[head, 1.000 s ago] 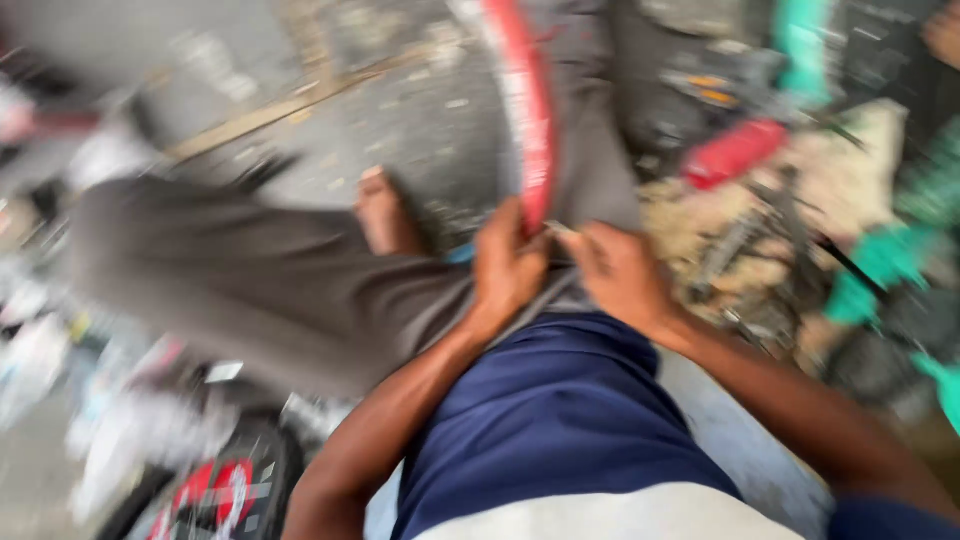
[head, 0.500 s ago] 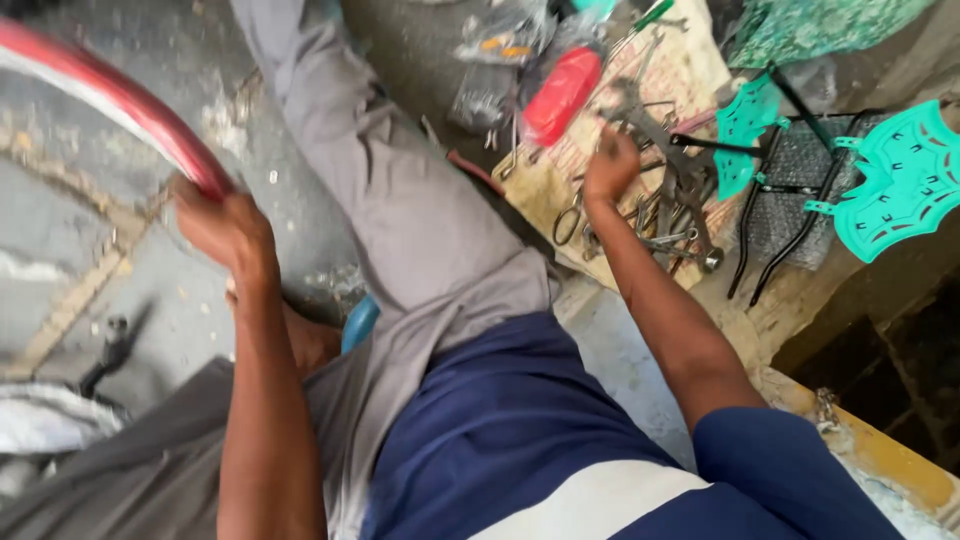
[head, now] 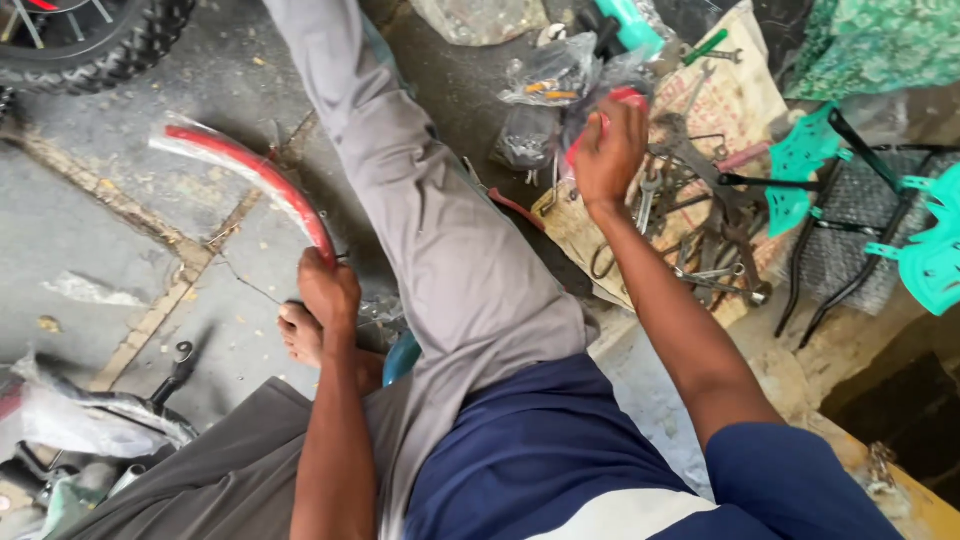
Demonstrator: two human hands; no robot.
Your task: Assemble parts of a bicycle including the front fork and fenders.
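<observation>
- A seated person's left hand closes its fingers around the near end of a red curved mudguard, which arcs up and away from the knuckles across the cracked concrete floor.
- The mudguard is partly sheathed in clear plastic wrap, crinkled and loose at the far tip; the film looks slippery, so the bare red edge by the fingers seems the surer hold.
- Thin, long and narrow, it is probably light and somewhat springy; gripped at one end only, the free end may wobble.
- The right hand reaches out over a heap of metal tools, fingers curled onto a red object partly hidden beneath them; whether they pinch it or merely rest on it cannot be told.
- Beyond the fingertips lie clear plastic bags of small parts, glossy and soft.
- The tools, spanners and pliers among them, sit on a worn tan sack beside and below the wrist: hard, heavy steel, dull grey.
- Further right of that hand stand turquoise metal parts with black rods.
- A bare foot rests just below the left hand; a knobbly black tyre sits well beyond it.
</observation>
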